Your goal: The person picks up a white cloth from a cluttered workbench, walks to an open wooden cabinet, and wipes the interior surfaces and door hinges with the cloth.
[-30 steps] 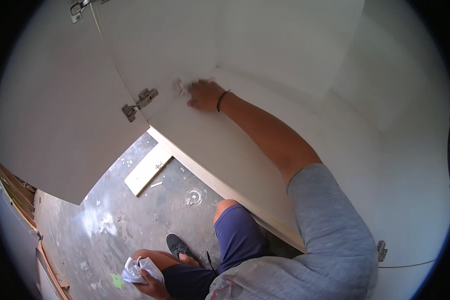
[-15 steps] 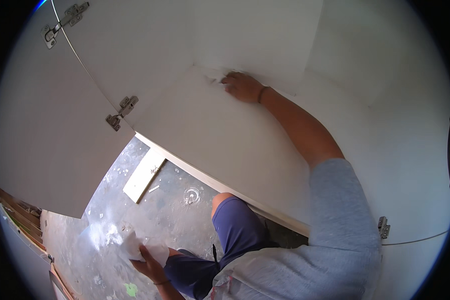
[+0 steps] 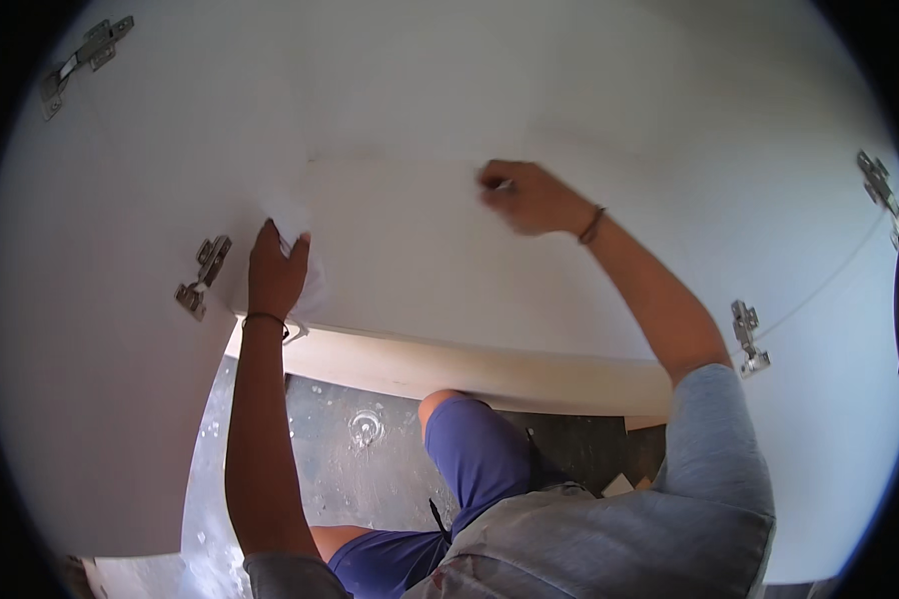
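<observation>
Inside a white cabinet, my left hand (image 3: 278,275) grips a crumpled white cloth (image 3: 288,222), thin and pale against the panel, so its outline is hard to follow. That hand is close to the left side, beside a metal hinge (image 3: 204,278). Toward the right, my right hand (image 3: 531,200) hangs over the cabinet's bottom board (image 3: 410,270) with its fingers curled in. It is smeared by motion; a small pale spot shows between the fingers, and I cannot tell what it is.
Open doors stand at both sides, the left door (image 3: 100,399) and the right door (image 3: 829,449), with hinges on each. A pale front edge (image 3: 449,364) runs along the cabinet above my knees. The grey floor (image 3: 340,449) below is spotted with white marks.
My left hand has come up from low over the floor into the cabinet with the white cloth. My right hand has left the back corner and moved right in view. The view has turned.
</observation>
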The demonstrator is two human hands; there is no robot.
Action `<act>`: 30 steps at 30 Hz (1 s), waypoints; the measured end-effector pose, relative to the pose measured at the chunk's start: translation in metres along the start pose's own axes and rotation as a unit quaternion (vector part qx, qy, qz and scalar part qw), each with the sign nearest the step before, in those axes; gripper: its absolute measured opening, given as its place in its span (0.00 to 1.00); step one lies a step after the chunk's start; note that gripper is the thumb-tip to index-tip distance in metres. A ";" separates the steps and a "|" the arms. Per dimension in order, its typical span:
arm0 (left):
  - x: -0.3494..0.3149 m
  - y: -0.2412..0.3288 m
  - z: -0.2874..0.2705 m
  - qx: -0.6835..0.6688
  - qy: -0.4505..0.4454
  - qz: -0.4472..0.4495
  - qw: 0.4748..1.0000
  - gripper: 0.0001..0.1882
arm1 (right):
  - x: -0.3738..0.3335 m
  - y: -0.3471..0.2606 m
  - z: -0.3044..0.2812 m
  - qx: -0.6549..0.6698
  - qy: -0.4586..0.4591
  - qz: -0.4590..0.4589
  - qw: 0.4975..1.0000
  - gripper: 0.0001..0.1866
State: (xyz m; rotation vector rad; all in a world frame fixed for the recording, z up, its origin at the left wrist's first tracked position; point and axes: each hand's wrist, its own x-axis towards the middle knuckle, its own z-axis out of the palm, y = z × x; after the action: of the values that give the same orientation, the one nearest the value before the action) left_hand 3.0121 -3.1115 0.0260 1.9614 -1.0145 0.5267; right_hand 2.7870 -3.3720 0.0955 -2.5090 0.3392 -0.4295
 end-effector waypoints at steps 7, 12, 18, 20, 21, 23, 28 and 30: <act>-0.006 -0.021 0.022 -0.075 -0.049 -0.036 0.995 0.19 | 0.051 -0.031 0.142 -0.275 -0.016 -0.066 0.959 0.26; -0.007 -0.021 0.010 -0.070 -0.079 -0.022 0.994 0.19 | 0.034 0.054 0.092 -0.328 0.166 0.302 0.880 0.28; -0.007 -0.021 0.015 -0.079 -0.099 0.004 0.992 0.21 | -0.174 0.096 0.027 -0.374 0.221 0.440 0.786 0.24; -0.006 -0.029 0.017 -0.063 -0.093 0.026 0.993 0.22 | -0.239 0.057 0.036 -0.376 0.268 0.426 0.778 0.20; -0.007 -0.029 0.014 -0.068 -0.098 0.029 0.992 0.22 | -0.261 0.034 0.042 -0.363 0.295 0.420 0.778 0.17; -0.007 -0.024 0.012 -0.039 -0.114 -0.002 0.993 0.23 | -0.309 0.005 0.039 -0.294 0.216 0.546 0.754 0.14; -0.005 -0.026 0.015 -0.036 -0.113 0.003 0.993 0.23 | -0.224 -0.082 0.063 -0.238 0.414 0.171 0.862 0.14; -0.004 -0.023 0.014 -0.048 -0.121 0.000 0.991 0.23 | -0.146 -0.095 0.099 -0.172 0.334 0.060 0.925 0.12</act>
State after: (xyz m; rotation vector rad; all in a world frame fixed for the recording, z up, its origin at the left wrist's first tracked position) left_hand 3.0284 -3.1137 0.0042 1.9714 -1.1672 0.2380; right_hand 2.7039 -3.1994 0.0382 -2.5734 0.8886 -1.2736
